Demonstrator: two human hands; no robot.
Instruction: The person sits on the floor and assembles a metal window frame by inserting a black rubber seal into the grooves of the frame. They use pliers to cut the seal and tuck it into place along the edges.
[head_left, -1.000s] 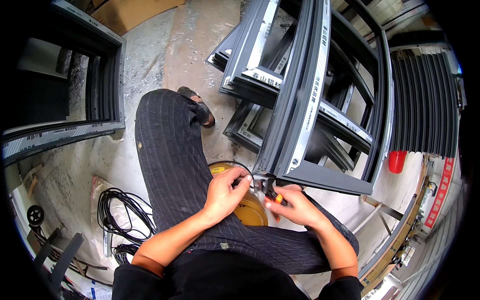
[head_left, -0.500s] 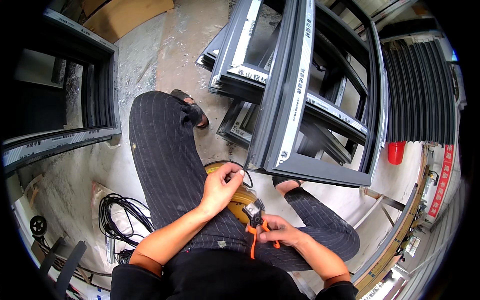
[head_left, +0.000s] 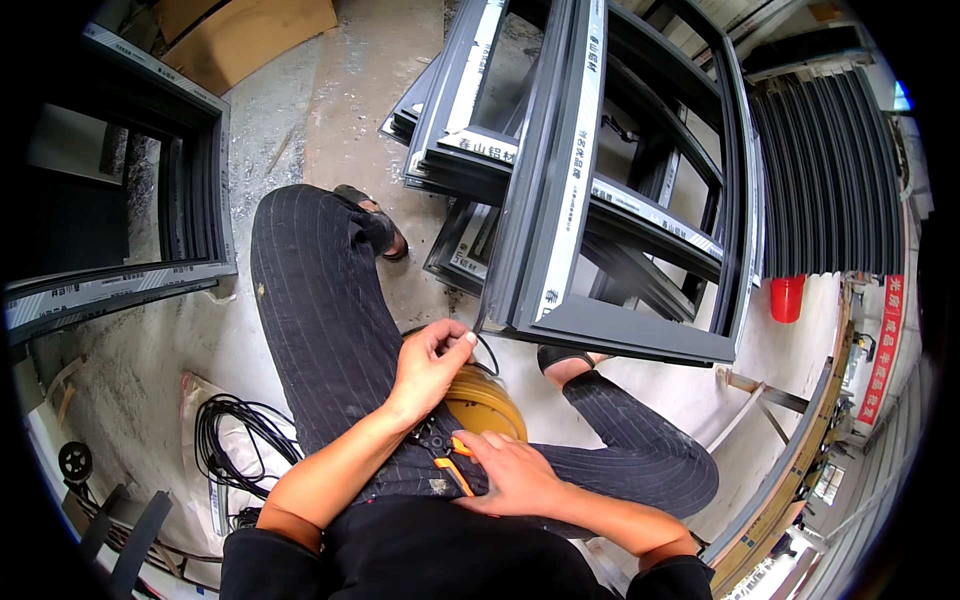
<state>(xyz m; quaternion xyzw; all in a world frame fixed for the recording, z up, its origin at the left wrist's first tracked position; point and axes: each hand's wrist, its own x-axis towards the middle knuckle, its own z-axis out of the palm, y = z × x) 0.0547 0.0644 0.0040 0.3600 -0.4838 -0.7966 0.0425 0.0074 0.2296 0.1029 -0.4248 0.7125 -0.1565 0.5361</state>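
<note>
My left hand [head_left: 430,368] is closed, thumb and fingertips pinching a thin black strip at the lower corner of a dark grey metal window frame [head_left: 640,338]. A loop of that black strip [head_left: 490,357] hangs beside the fingers. Low over my lap, my right hand [head_left: 518,475] is around the orange handles of a hand cutter [head_left: 455,470]. The cutter's dark head points left, toward my left forearm, and lies against my trousers. Between my legs is a round yellow object [head_left: 488,402], partly covered by my left hand and arm.
More dark frames are stacked behind the near one. Another frame [head_left: 130,272] stands at the left. A coil of black cord [head_left: 235,440] lies by my left leg. Dark profiles [head_left: 825,175] and a red bucket [head_left: 787,298] are at the right; cardboard [head_left: 250,40] lies at the far left.
My right hand has lowered and moved left with the cutter, whose head has turned from pointing up to pointing left. My left hand keeps its pinch near the frame corner.
</note>
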